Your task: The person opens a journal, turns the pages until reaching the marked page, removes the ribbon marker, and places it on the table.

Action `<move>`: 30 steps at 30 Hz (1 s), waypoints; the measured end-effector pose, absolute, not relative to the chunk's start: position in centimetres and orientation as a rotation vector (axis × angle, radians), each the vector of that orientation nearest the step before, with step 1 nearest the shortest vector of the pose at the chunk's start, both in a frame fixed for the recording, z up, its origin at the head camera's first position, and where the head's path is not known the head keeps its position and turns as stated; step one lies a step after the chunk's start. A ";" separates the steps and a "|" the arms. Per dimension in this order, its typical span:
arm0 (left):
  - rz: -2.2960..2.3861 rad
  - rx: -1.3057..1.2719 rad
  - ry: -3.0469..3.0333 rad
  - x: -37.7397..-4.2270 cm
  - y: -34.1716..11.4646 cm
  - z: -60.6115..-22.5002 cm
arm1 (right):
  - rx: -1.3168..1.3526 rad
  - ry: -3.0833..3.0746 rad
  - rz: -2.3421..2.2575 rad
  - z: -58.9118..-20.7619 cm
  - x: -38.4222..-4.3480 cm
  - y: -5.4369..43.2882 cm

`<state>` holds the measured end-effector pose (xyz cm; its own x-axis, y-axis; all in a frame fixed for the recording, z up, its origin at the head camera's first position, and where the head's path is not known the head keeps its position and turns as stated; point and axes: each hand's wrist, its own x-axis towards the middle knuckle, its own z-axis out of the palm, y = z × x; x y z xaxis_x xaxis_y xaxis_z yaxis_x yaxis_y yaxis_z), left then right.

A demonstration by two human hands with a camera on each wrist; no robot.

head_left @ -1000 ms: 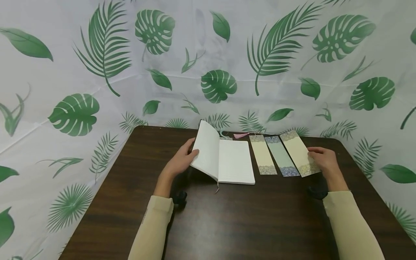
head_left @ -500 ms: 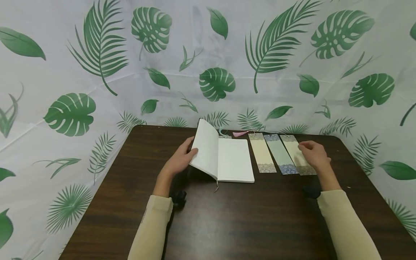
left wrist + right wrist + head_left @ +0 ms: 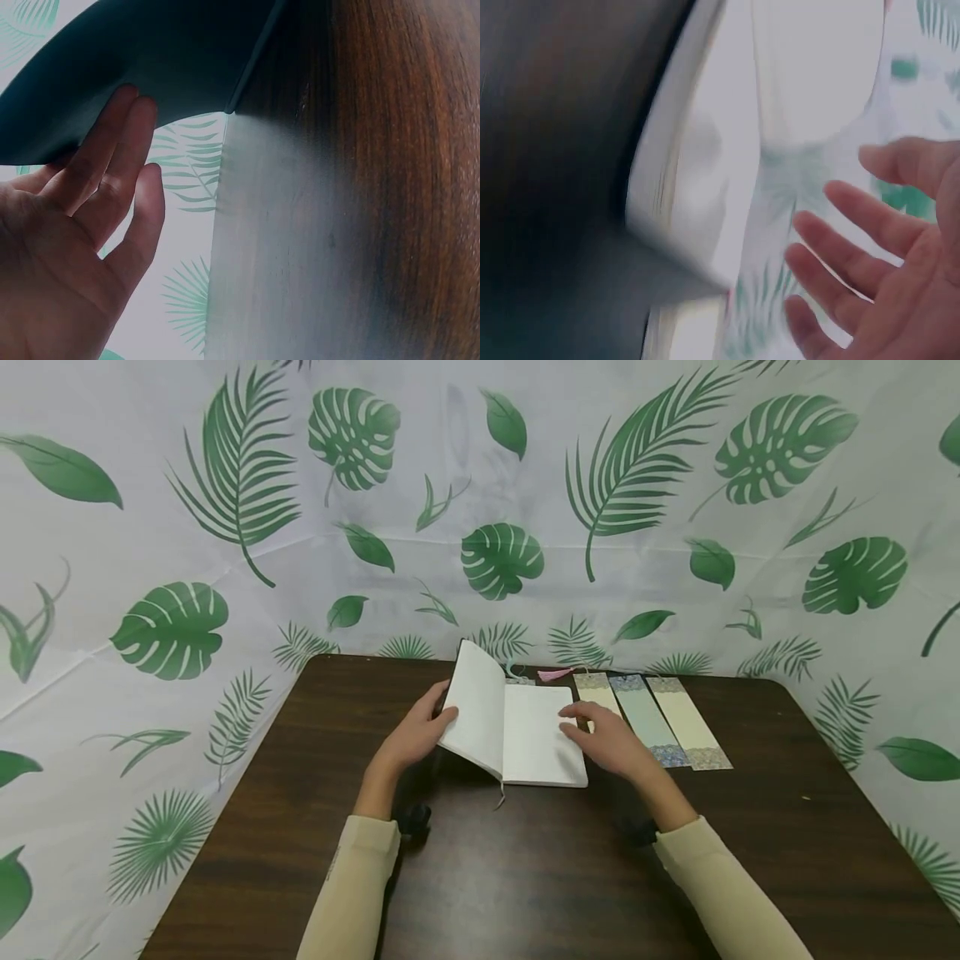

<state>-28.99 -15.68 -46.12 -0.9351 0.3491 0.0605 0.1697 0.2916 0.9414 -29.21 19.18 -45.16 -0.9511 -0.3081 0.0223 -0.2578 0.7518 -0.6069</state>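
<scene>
One bookmark (image 3: 595, 691) lies partly behind the spread right grip (image 3: 609, 745); left grip (image 3: 411, 737) holds notebook (image 3: 534, 731).

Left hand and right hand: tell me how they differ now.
The left hand grips the notebook, thumb on the page and fingers behind the cover; the right hand holds nothing. The left hand is at the notebook's raised left side, the right hand by its flat right side. Both have cream sleeves.
</scene>
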 end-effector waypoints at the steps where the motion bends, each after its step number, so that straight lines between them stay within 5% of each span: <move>1: 1.715 0.488 2.394 -29.0 -15.7 -46.1 | -0.493 2.843 -0.969 -45.3 -28.9 18.3; 14: 1.703 0.486 2.398 -29.2 -15.5 -46.1 | -0.780 2.800 -0.447 -47.5 -26.5 12.4; 30: 1.726 0.473 2.371 -29.1 -15.5 -46.4 | -0.682 2.854 -0.323 -46.9 -27.0 15.1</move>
